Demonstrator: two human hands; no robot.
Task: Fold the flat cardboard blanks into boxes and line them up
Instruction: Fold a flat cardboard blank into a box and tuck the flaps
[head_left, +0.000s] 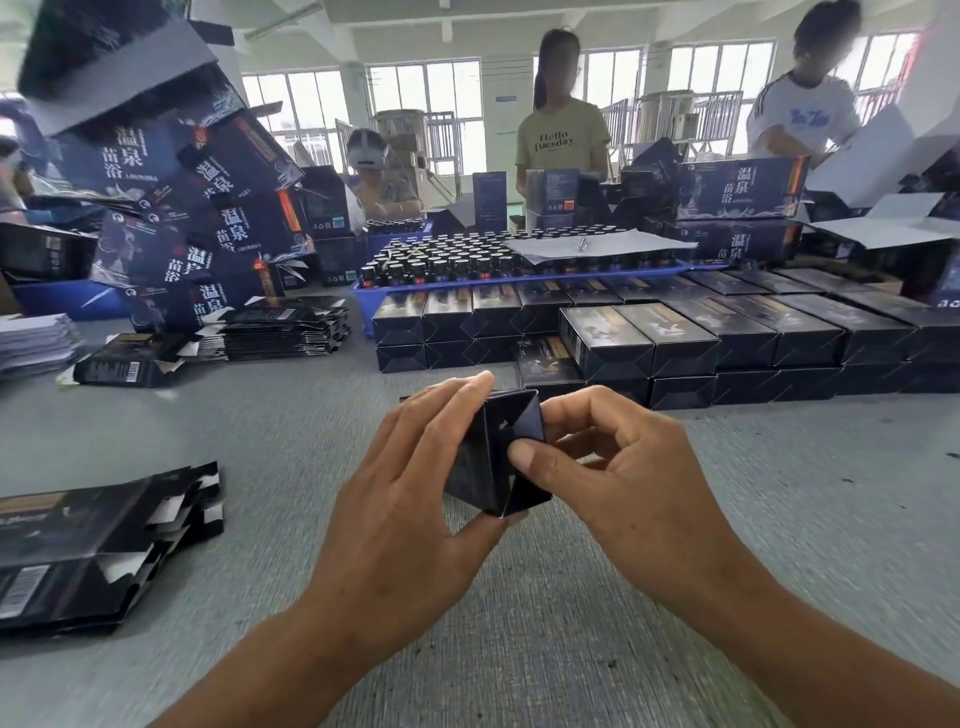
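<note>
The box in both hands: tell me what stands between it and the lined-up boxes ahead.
Nothing visible. The box, held by the left hand and right hand, faces bare grey table up to the rows of finished boxes.

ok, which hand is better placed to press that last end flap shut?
Right, probably. The right hand has its thumb on the end flap of the box; the left hand wraps the box's side, steadying it.
</note>
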